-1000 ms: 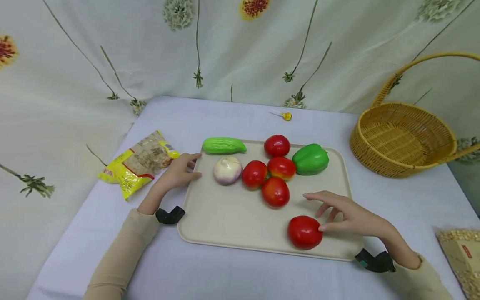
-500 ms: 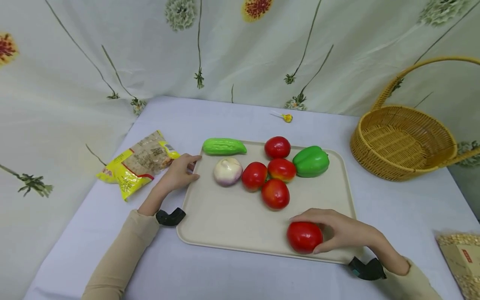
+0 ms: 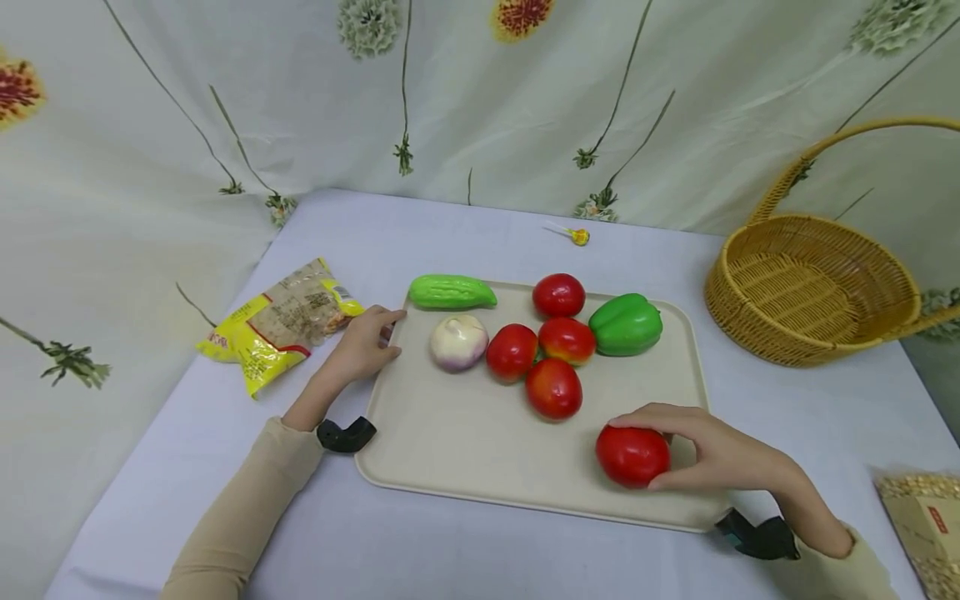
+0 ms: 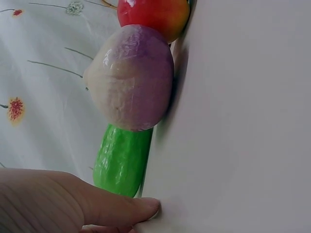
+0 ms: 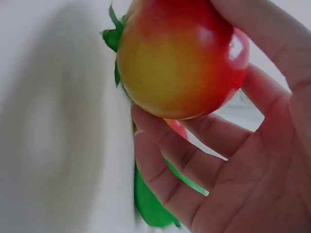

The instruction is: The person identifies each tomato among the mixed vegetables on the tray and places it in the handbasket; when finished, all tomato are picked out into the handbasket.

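Note:
My right hand (image 3: 716,450) holds a red tomato (image 3: 632,456) between thumb and fingers over the front right of a beige tray (image 3: 465,450). In the right wrist view this tomato (image 5: 180,58) shows a yellow patch and green leaves, lifted off the tray, with a shadow beside it. At the tray's left rim my left hand (image 3: 362,343) grips the edge, thumb (image 4: 146,208) on top in the left wrist view. On the tray lie a green cucumber-like vegetable (image 3: 452,292), a white-and-purple onion-like bulb (image 3: 458,342), several more tomatoes (image 3: 553,389) and a green bell pepper (image 3: 626,324).
A wicker basket (image 3: 787,342) with a tall handle stands at the back right. Left of the tray lies a yellow snack bag (image 3: 281,325). A lollipop (image 3: 578,237) rests behind the tray, and a clear bag of grains (image 3: 926,525) sits at the right edge.
My right hand came down onto the front tomato, took hold of it, and has raised it slightly up and to the right. The left hand stays at the tray's rim.

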